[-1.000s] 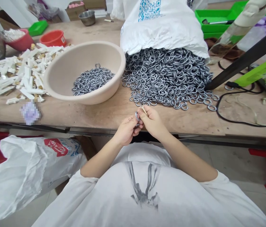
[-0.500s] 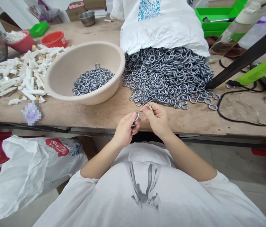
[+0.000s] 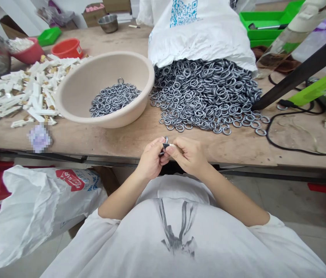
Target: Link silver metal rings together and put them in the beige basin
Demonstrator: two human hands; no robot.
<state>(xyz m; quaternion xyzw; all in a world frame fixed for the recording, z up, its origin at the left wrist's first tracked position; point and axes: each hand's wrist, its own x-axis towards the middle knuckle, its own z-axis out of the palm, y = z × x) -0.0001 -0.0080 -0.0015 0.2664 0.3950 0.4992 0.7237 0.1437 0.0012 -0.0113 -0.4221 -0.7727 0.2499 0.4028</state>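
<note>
At the table's front edge, my left hand [image 3: 150, 159] pinches a single grey ring [image 3: 166, 139], mostly covered by the fingers. My right hand [image 3: 191, 155] is closed on a small tool with a dark, pointed tip [image 3: 165, 146]. That tip lies against or just in front of the ring; contact cannot be made out. Beyond the hands, a large pile of grey rings [image 3: 203, 98] spills from a white sack [image 3: 200, 38]. To its left, a beige basin [image 3: 77, 90] holds more rings [image 3: 113, 99].
White plastic pieces [image 3: 37, 92] are heaped left of the basin, near a red bowl [image 3: 66, 49]. A black post [image 3: 298, 69] slants up on the right, beside a black cable [image 3: 271, 139]. Below the table stands an open white bag [image 3: 44, 204].
My right hand has turned and come closer to my left, bringing the tool's dark tip to the ring. The left hand still grips the ring, nearly in place.
</note>
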